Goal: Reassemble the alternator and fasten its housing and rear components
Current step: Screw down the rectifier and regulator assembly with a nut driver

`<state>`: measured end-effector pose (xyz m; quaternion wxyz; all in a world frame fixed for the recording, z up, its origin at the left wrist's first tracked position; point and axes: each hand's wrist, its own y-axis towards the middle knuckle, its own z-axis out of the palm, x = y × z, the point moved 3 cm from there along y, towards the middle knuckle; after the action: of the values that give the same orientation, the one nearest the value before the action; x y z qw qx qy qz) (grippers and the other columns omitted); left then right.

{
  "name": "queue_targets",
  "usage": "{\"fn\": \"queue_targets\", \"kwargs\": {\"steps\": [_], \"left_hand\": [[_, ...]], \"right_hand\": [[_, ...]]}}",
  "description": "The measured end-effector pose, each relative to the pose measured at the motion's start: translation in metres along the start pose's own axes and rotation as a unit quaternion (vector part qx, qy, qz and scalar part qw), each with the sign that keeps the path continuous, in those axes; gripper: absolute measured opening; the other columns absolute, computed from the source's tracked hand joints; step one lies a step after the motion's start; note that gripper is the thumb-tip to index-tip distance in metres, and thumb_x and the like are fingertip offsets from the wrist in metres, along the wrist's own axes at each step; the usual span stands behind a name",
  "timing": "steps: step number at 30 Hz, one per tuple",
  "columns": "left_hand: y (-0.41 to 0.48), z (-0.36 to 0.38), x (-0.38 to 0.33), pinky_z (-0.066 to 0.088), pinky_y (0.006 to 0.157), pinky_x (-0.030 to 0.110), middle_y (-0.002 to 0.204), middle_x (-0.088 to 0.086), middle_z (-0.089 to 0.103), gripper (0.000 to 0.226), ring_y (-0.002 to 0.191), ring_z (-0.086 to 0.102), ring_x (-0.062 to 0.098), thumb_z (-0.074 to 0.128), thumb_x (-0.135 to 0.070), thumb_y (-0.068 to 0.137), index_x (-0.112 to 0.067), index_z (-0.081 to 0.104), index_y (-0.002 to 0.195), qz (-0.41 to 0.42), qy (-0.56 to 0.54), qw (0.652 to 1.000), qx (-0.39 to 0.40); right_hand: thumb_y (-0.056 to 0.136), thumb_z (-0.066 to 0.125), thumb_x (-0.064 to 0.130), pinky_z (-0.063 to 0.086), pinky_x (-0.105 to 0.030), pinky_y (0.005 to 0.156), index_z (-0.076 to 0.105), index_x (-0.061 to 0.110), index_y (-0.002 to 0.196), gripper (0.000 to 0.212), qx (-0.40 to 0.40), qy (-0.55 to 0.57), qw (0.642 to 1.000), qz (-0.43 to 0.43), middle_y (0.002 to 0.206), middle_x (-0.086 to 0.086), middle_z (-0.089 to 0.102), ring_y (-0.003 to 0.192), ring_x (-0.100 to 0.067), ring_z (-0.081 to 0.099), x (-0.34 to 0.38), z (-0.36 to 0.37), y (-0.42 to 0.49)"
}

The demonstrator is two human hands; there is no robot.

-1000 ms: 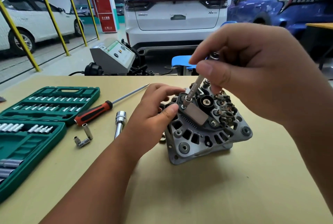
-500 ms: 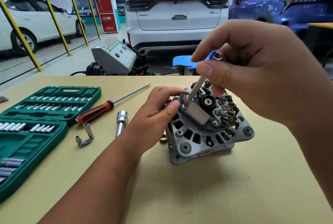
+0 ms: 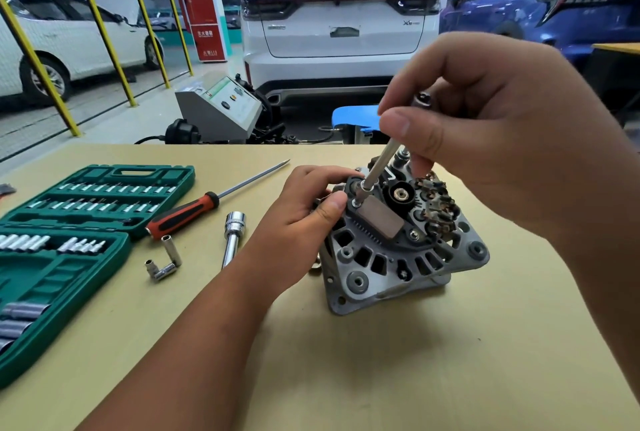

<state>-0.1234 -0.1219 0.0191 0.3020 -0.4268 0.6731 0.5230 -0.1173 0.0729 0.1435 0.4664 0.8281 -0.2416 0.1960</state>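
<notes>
The grey alternator point(image 3: 398, 257) stands tilted on the tan table point(image 3: 381, 361), rear side up, with its black regulator and copper windings exposed. My left hand point(image 3: 304, 215) grips its left edge, thumb resting near the regulator. My right hand point(image 3: 485, 125) pinches the top of a thin silver socket driver point(image 3: 377, 167) between thumb and fingers. The driver's tip sits on a fastener at the regulator's upper left corner.
An open green socket case point(image 3: 69, 222) fills the left of the table. A red-handled screwdriver point(image 3: 194, 212), a chrome extension bar point(image 3: 233, 233) and small loose sockets point(image 3: 162, 260) lie between the case and my left arm. A grey tester box point(image 3: 221, 108) and parked cars stand beyond the table.
My right hand has shifted slightly on the driver's top as it turns; the alternator and my left hand stay in place.
</notes>
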Motion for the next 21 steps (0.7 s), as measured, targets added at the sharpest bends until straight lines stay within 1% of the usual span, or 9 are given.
{"fn": "queue_targets", "kwargs": {"steps": [2,4,7,9,11,14,16,18,21], "left_hand": [[0.000,0.000,0.000,0.052,0.109,0.041,0.132,-0.002,0.060,0.035,0.122,0.065,0.020,0.051,-0.026,0.104,-0.049,0.070,0.122,0.002,-0.004,1.000,-0.003],[0.000,0.000,-0.001,0.053,0.106,0.038,0.130,-0.004,0.059,0.037,0.121,0.065,0.019,0.051,-0.027,0.104,-0.055,0.069,0.120,0.005,-0.002,1.000,-0.004],[0.000,0.000,-0.001,0.053,0.104,0.035,0.129,-0.005,0.060,0.037,0.120,0.064,0.018,0.051,-0.027,0.103,-0.055,0.069,0.119,0.005,0.003,1.000,-0.008],[0.000,0.000,-0.001,0.053,0.105,0.038,0.128,-0.004,0.060,0.035,0.120,0.064,0.018,0.051,-0.027,0.103,-0.053,0.070,0.119,0.006,0.009,1.000,-0.010],[0.000,0.000,-0.001,0.053,0.105,0.037,0.127,-0.004,0.060,0.033,0.120,0.064,0.017,0.051,-0.027,0.103,-0.049,0.070,0.120,0.007,0.010,1.000,-0.012],[-0.001,-0.001,-0.002,0.053,0.103,0.032,0.126,-0.002,0.060,0.032,0.119,0.064,0.016,0.051,-0.026,0.103,-0.045,0.070,0.122,0.012,0.013,1.000,-0.016],[0.000,0.000,-0.003,0.053,0.104,0.035,0.126,0.000,0.058,0.032,0.120,0.064,0.018,0.052,-0.025,0.103,-0.045,0.069,0.121,0.017,0.016,1.000,-0.020],[0.000,0.000,-0.003,0.054,0.105,0.041,0.125,0.001,0.058,0.033,0.122,0.062,0.022,0.053,-0.025,0.102,-0.048,0.069,0.119,0.024,0.019,0.999,-0.029],[-0.001,0.000,-0.004,0.054,0.105,0.043,0.124,-0.001,0.058,0.038,0.121,0.062,0.023,0.054,-0.026,0.102,-0.060,0.068,0.113,0.032,0.022,0.999,-0.033]], "right_hand": [[0.092,0.073,0.027,0.038,-0.025,0.043,0.075,0.028,0.098,0.007,0.030,0.035,0.999,0.010,0.066,-0.004,0.072,0.046,-0.018,0.056,0.001,-0.002,0.001],[0.095,0.068,0.019,0.031,-0.021,0.041,0.077,0.027,0.102,0.014,0.055,0.062,0.997,0.010,0.072,-0.002,0.076,0.041,-0.012,0.043,0.001,-0.003,0.001],[0.095,0.072,0.029,0.044,-0.032,0.040,0.074,0.028,0.097,0.003,0.051,0.020,0.998,-0.012,0.073,0.004,0.076,0.045,-0.028,0.058,0.003,-0.004,0.002],[0.087,0.076,0.042,0.051,-0.052,0.046,0.066,0.022,0.088,0.022,0.017,-0.005,1.000,-0.012,0.071,-0.003,0.074,0.054,-0.036,0.065,0.003,-0.001,0.001],[0.082,0.077,0.046,0.048,-0.054,0.048,0.059,0.017,0.084,0.035,-0.010,-0.003,1.000,-0.015,0.069,-0.012,0.068,0.053,-0.035,0.062,0.002,0.004,0.000],[0.088,0.078,0.038,0.047,-0.049,0.047,0.063,0.020,0.087,0.023,-0.017,-0.003,1.000,-0.010,0.065,-0.011,0.065,0.053,-0.035,0.061,0.001,0.006,-0.001],[0.093,0.073,0.032,0.045,-0.035,0.046,0.070,0.028,0.093,0.005,0.012,0.019,1.000,-0.004,0.064,-0.007,0.067,0.052,-0.028,0.063,0.002,0.004,-0.001],[0.096,0.068,0.023,0.038,-0.023,0.045,0.074,0.031,0.101,0.011,0.046,0.039,0.998,-0.008,0.067,-0.005,0.071,0.046,-0.017,0.055,0.003,0.001,-0.001],[0.097,0.067,0.026,0.035,-0.025,0.041,0.075,0.031,0.105,0.012,0.076,0.028,0.996,-0.022,0.074,0.004,0.076,0.042,-0.012,0.048,0.005,-0.003,-0.001]]}}
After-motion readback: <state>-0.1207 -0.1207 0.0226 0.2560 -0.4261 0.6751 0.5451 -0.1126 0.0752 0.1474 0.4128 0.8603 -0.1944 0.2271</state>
